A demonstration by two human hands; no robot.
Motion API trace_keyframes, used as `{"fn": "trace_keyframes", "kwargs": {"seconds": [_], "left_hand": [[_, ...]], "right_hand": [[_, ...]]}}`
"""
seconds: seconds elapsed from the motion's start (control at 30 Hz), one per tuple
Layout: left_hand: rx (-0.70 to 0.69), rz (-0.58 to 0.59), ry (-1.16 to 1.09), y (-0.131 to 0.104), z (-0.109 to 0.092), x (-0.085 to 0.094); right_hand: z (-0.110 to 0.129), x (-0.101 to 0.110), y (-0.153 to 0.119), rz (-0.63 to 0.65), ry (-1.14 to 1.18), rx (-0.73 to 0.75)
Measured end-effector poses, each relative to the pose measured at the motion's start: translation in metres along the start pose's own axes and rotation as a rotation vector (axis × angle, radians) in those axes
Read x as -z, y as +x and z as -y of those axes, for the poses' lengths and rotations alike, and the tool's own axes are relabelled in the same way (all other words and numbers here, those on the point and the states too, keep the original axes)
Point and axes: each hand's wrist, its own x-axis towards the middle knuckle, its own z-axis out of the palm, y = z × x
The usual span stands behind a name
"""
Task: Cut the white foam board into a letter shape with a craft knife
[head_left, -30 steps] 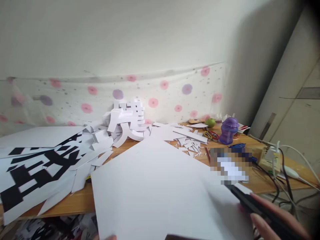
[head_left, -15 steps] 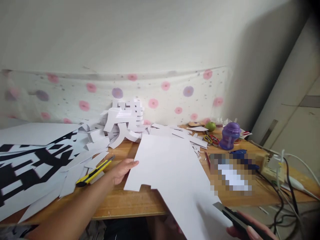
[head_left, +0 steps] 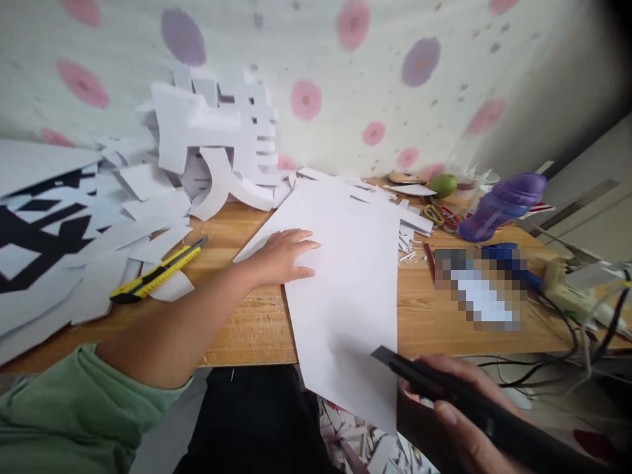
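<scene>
A large white board [head_left: 345, 263] lies on the wooden table, its near end jutting past the front edge. My left hand [head_left: 286, 255] rests on the board's left side, fingers spread. Wrapped in my right hand [head_left: 469, 408] is a black utility knife [head_left: 444, 385]. Its blade points left, over or against the board's near right part; whether it touches I cannot tell. A yellow utility knife [head_left: 158, 271] lies left of my left forearm, on white scraps.
At the back stand white cut-out characters [head_left: 217, 131]. Black-printed sheets [head_left: 34, 243] and offcuts cover the left. To the right are scissors [head_left: 447, 217], a purple bottle [head_left: 503, 205], a green fruit [head_left: 443, 185], a power strip [head_left: 567, 289] and cables. Scraps litter the floor [head_left: 360, 438].
My left hand has gone from gripping the board's left edge to lying open on top. The board has turned and lies straighter. The view has tilted down.
</scene>
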Motion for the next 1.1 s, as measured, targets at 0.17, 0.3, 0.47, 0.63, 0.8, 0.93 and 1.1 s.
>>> {"fn": "trace_keyframes", "kwargs": {"seconds": [0.17, 0.3, 0.47, 0.63, 0.8, 0.93, 1.1], "left_hand": [[-0.11, 0.168, 0.047, -0.013, -0.002, -0.004], [-0.116, 0.284, 0.075, -0.021, -0.008, -0.011], [-0.081, 0.351, 0.043, -0.019, -0.01, -0.016], [-0.098, 0.325, 0.021, -0.019, -0.009, -0.016], [-0.091, 0.359, 0.03, -0.018, -0.009, -0.016], [-0.088, 0.355, 0.046, -0.018, -0.009, -0.016], [-0.089, 0.378, 0.045, -0.017, -0.008, -0.016]], "right_hand": [[0.009, -0.003, 0.061, 0.01, -0.234, 0.249], [0.016, -0.045, 0.093, 0.061, -0.262, 0.325], [0.019, -0.073, 0.098, 0.023, -0.397, 0.439], [0.016, -0.071, 0.1, 0.097, -0.456, 0.518], [0.016, -0.073, 0.103, 0.085, -0.481, 0.535], [0.015, -0.075, 0.102, 0.071, -0.476, 0.527], [0.013, -0.077, 0.099, 0.049, -0.465, 0.481]]}}
